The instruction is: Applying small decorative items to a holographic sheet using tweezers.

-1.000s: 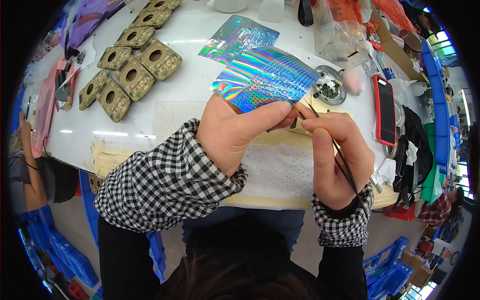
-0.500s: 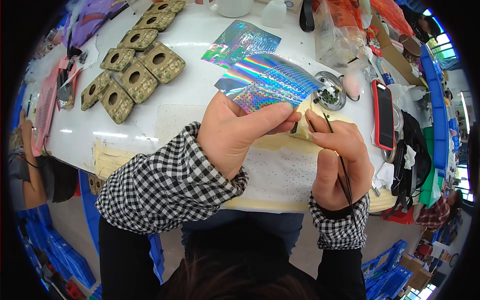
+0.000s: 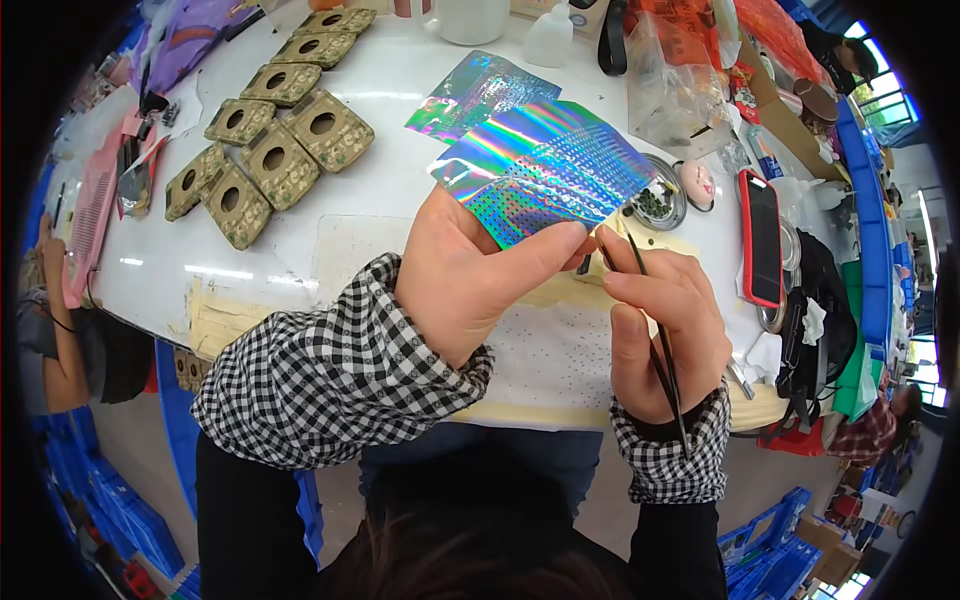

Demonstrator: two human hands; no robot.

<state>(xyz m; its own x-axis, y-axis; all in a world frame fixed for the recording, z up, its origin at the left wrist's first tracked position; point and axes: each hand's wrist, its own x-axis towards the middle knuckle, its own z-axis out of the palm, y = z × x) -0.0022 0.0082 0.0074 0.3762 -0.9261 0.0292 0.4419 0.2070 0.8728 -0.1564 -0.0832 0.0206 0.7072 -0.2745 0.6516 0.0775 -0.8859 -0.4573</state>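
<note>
Nearest the person, the right hand (image 3: 665, 320) is closed around thin dark tweezers (image 3: 655, 335), whose tips meet the lower edge of a holographic sticker sheet (image 3: 545, 165). The left hand (image 3: 470, 275) pinches that sheet between thumb and fingers, holding it tilted just above a white dotted mat (image 3: 555, 355) that lies under both hands on the white table (image 3: 380, 190). The two hands are close together, almost touching at the fingertips.

Beyond the left hand a second holographic sheet (image 3: 480, 90) lies flat on the table, partly under the held one. Further to the left of the left hand sits a cluster of square olive-green patterned cards (image 3: 270, 150), each with a round hole in the middle.

Compared with half a second ago, the held sheet has been raised a little and the tweezer tips have moved in to its edge; the right hand keeps the same grip.

Just past the right hand stands a small round metal dish (image 3: 658, 200) holding dark green bits. To the right of the right hand lies a phone in a red case (image 3: 765, 235). Farther off stands a clear plastic bag (image 3: 675, 75) with its contents unclear, and a white bottle (image 3: 552, 35)
</note>
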